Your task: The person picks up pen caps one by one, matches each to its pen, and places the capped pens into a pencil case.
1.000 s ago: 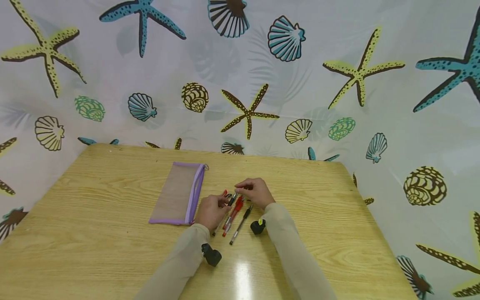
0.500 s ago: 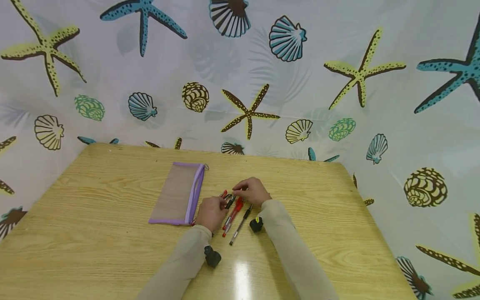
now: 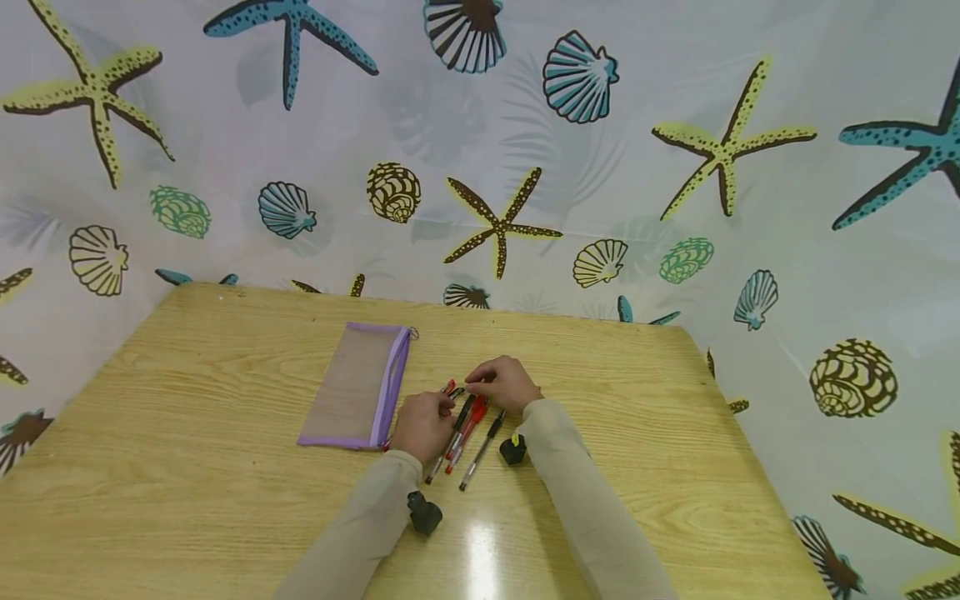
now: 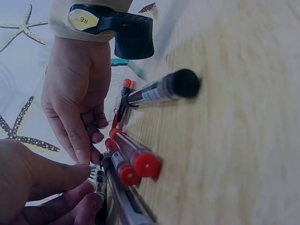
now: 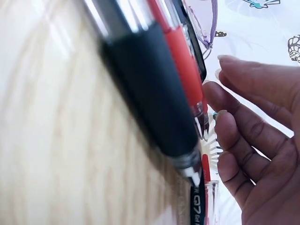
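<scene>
Several gel pens lie in a loose bundle between the two hands. Red pens [image 3: 467, 432] are in the middle, with a black pen [image 3: 463, 414] along their left and another black pen [image 3: 483, 450] apart on the right. My left hand [image 3: 422, 427] is over the left side of the bundle, its loosely bent fingertips right beside a clear-ended pen [image 4: 100, 180]. My right hand [image 3: 504, 385] hovers at the pens' far end, thumb tip near the left thumb. In the right wrist view its fingers [image 5: 226, 131] are loosely bent, nothing between them, near a black-gripped pen [image 5: 145, 84].
Left of the pens lies a flat mesh zip pouch [image 3: 356, 383] with purple edges. The wooden table [image 3: 225, 467] meets a curtain [image 3: 315, 150] printed with shells and starfish at its back. Small black cameras [image 3: 425, 514] sit on both wrists.
The black pen between the hands now lies along the left of the red pens, its lower end showing. The right hand moved slightly left, then stayed; the pouch has not moved.
</scene>
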`<action>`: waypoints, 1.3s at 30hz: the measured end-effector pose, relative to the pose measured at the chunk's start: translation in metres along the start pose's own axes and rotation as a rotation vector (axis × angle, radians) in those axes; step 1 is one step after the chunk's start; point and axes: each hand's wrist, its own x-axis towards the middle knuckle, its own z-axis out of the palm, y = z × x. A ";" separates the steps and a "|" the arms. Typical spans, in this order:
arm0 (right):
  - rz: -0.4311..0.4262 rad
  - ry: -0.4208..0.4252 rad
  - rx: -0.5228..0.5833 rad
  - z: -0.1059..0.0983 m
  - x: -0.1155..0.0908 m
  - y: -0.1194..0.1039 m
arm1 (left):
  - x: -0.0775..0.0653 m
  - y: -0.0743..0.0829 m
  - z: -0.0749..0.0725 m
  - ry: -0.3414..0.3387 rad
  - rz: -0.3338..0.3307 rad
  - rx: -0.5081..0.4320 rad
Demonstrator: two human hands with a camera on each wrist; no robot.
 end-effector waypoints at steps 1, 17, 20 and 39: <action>0.001 0.003 0.002 0.000 0.000 0.000 | 0.000 0.000 0.000 -0.003 0.003 0.000; 0.005 0.051 0.041 -0.007 -0.006 0.004 | -0.002 0.009 -0.002 -0.058 -0.074 -0.130; 0.005 0.071 0.057 -0.009 -0.009 0.006 | -0.004 0.011 -0.002 -0.080 -0.074 -0.159; 0.065 0.251 0.163 -0.031 -0.035 0.029 | -0.019 0.028 0.011 -0.215 -0.093 -0.301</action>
